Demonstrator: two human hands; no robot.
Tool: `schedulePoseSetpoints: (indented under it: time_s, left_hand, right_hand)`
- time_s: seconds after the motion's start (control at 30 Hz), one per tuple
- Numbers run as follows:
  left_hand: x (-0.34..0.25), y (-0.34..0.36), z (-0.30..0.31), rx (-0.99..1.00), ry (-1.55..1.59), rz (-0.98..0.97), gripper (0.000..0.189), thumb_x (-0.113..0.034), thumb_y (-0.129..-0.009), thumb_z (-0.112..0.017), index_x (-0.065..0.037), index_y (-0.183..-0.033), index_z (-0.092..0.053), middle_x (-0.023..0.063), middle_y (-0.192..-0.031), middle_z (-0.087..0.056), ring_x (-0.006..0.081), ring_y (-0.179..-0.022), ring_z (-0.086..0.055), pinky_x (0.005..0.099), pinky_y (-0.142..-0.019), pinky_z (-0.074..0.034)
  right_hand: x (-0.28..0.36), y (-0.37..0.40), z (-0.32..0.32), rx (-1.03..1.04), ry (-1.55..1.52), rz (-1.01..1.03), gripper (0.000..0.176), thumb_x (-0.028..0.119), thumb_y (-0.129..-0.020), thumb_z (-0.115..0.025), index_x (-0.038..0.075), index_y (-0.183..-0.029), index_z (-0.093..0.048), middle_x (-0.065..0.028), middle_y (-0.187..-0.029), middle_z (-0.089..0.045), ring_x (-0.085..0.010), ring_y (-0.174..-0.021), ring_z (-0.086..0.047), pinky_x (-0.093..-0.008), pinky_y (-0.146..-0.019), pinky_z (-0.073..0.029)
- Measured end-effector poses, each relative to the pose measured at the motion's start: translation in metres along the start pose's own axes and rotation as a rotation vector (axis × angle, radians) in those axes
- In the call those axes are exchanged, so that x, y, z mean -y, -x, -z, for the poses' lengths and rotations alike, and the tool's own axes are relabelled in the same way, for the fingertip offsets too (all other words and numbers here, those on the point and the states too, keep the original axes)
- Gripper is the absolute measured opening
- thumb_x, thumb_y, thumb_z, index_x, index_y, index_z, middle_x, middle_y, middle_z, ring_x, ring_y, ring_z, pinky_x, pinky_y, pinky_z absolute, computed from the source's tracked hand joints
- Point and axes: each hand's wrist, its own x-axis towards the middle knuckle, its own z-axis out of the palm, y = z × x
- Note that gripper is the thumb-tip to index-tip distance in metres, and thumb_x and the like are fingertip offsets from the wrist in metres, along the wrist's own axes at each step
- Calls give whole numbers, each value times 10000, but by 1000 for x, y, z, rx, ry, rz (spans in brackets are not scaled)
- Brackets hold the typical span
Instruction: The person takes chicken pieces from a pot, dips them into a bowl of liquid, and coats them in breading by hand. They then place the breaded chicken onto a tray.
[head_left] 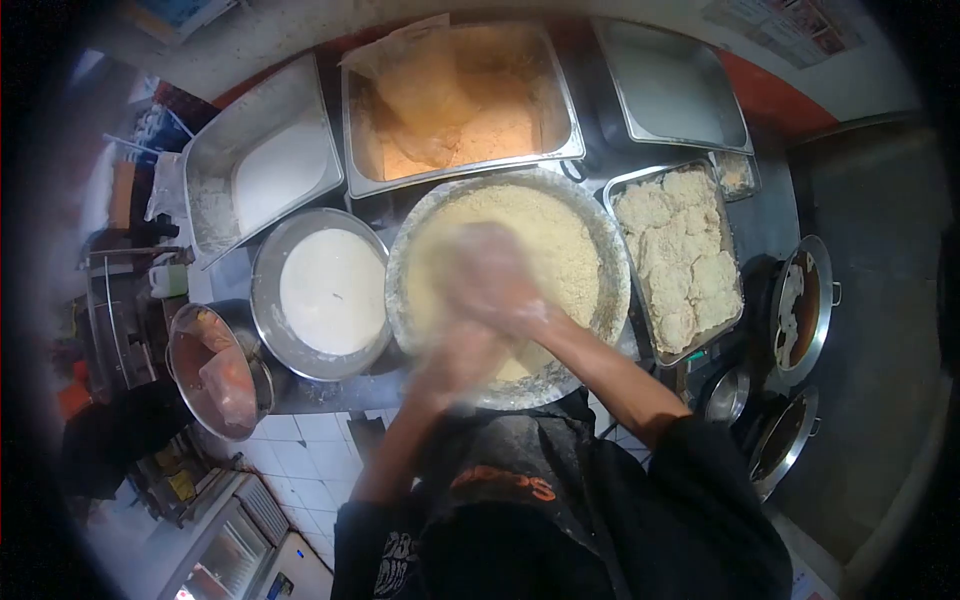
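Both my hands are over a wide metal bowl [617, 275] of pale yellow breading flour [560, 235]. My right hand [490, 275] is smeared by motion above the middle of the flour. Close against it, nearer to me, is my left hand [458, 355], also blurred. The two hands overlap, and their fingers cannot be made out. Whether anything lies between them is hidden. Whitish powder clings to my right wrist. To the right, a metal tray [655, 335] holds several flat, flour-coated pieces [685, 250].
Left of the flour stands a bowl [268, 330] of white liquid [335, 290]. Behind are a pan of white powder [275, 180], a pan of orange powder [495, 130] with a plastic bag, and another metal pan [665, 85]. Woks [808, 320] stand at right; a pot [262, 390] is at left.
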Motion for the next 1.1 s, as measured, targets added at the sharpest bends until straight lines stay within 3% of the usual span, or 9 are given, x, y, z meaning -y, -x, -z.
schedulePoseSetpoints:
  time_s: [0.03,0.1,0.27,0.33,0.43,0.6,0.67,0.9,1.1]
  left_hand:
    - [-5,-1,-1,5,1,-8,231,-229,-959,-671,-97,-1148,-668,91,-966,-667,268,-968,-652,394,-859,-539]
    - [-22,0,-4,214,-1249,-427,713,-307,-856,-794,-82,-1421,-423,148,-1224,-600,282,-1143,-631,447,-1043,-521]
    - [-54,12,-58,152,-1055,-500,495,-266,-892,-747,-67,-1304,-559,109,-1197,-633,290,-1098,-651,448,-981,-544]
    - [-68,7,-70,294,-827,-56,291,-264,-873,-754,-63,-1076,-699,92,-1004,-702,318,-897,-675,419,-806,-548]
    - [-45,11,-69,338,-865,-486,246,-223,-874,-744,-54,-1047,-698,110,-991,-709,318,-905,-680,400,-805,-549]
    - [-65,9,-52,298,-862,-312,206,-186,-888,-737,-47,-1036,-699,118,-968,-711,271,-912,-690,356,-778,-558]
    - [-65,12,-42,260,-646,-101,194,-174,-893,-735,-46,-1034,-700,122,-956,-709,251,-902,-691,350,-761,-559]
    - [-55,18,-19,59,-1084,-481,128,-97,-917,-676,15,-979,-658,186,-912,-676,374,-814,-669,428,-718,-526]
    - [-58,18,-25,-10,-848,-290,117,-87,-930,-654,0,-1009,-650,183,-929,-667,364,-818,-666,414,-720,-522]
  right_hand:
    - [4,19,11,-313,-199,-93,383,245,-955,-620,51,-1285,-594,-178,-1278,-606,-347,-1282,-521,-465,-1104,-393]
    - [5,45,28,-404,-532,-379,395,157,-965,-624,38,-1336,-560,-163,-1317,-595,-306,-1327,-498,-437,-1113,-401]
    - [-7,89,1,-684,-1023,-545,487,78,-969,-606,20,-1437,-483,-140,-1374,-573,-269,-1347,-490,-394,-1133,-398]
    - [-2,89,7,-670,-1012,-567,515,54,-963,-603,14,-1458,-464,-132,-1388,-567,-258,-1346,-494,-384,-1138,-399]
    - [1,90,17,-572,-976,-834,534,104,-946,-608,3,-1454,-474,-181,-1366,-583,-310,-1303,-540,-402,-1103,-430]
    - [-5,109,29,-248,93,-763,540,327,-887,-634,-41,-1282,-603,-311,-1220,-618,-438,-1127,-608,-489,-986,-472]
    - [-10,105,26,-178,114,-740,523,352,-882,-647,-43,-1224,-627,-307,-1169,-640,-433,-1079,-632,-496,-953,-488]
    - [-26,78,8,0,65,-801,607,506,-834,-701,-61,-1048,-677,-276,-978,-700,-416,-892,-687,-492,-798,-531]
    - [-46,89,-37,-307,-50,-709,532,502,-820,-735,39,-1074,-671,-175,-989,-665,-333,-915,-638,-478,-822,-504]
